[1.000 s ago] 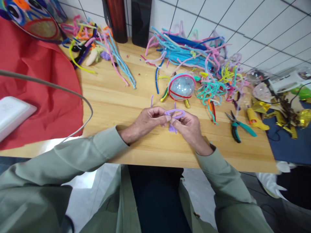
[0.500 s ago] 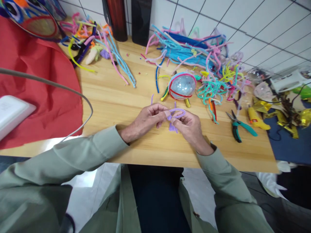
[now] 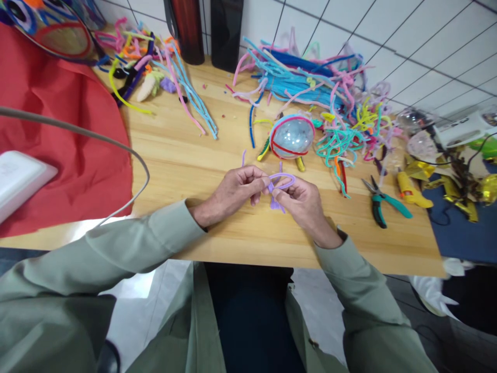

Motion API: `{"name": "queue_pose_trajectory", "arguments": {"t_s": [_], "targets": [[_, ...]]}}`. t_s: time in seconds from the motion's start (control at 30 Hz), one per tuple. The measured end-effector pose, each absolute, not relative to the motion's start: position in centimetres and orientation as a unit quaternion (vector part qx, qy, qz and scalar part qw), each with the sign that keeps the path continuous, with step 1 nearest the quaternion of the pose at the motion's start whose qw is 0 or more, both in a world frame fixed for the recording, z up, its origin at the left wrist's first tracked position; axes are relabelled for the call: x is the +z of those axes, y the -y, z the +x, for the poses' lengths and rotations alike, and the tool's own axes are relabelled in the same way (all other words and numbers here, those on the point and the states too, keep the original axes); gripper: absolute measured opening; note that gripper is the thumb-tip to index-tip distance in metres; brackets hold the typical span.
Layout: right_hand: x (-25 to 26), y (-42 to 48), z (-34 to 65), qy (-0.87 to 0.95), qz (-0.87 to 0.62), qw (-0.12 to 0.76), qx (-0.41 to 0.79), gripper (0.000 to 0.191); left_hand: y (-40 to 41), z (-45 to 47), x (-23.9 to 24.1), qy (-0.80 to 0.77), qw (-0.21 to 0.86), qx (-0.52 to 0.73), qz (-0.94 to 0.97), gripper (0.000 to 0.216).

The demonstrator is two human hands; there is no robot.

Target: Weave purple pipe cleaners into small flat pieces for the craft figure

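Loop of lilac pipe cleaner is sitting b/w L hand and R hand, over the tabletop, on the near side of the clear dome. L hand is pinching its left end, thumb vs. fingers; R hand is gripping the lower rt. part, w/ short ends poking out below. Can't tell if those are touching the tabletop. Prob. it's weighing next to nothing: fuzzy, non-slip, wire core bending easily but holding shape. Best spot for gripping: the gathered base, b/c squeezing the open loop would prob. be flattening it.
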State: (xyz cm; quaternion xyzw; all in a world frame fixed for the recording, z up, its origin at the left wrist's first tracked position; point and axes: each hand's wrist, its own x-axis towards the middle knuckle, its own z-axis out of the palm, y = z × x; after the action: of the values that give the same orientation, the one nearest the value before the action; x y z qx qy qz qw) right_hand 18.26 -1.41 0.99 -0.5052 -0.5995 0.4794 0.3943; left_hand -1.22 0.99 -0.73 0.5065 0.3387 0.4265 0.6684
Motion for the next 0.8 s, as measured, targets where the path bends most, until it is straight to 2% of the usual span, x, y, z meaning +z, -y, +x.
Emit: {"name": "queue_pose_trajectory", "arguments": {"t_s": [0.33,0.8], "targets": [[1.02,1.4,18.4,0.581,-0.51,0.413,0.481,0.009,-0.81,-1.06,-0.36,-0.328,0.689,0.386,0.518,0.037],[0.85,1.4,18.67,0.599,-0.503,0.394,0.482,0.016,-0.93,-1.01,-0.8,-0.329,0.698,0.41,0.486,0.032]]}}
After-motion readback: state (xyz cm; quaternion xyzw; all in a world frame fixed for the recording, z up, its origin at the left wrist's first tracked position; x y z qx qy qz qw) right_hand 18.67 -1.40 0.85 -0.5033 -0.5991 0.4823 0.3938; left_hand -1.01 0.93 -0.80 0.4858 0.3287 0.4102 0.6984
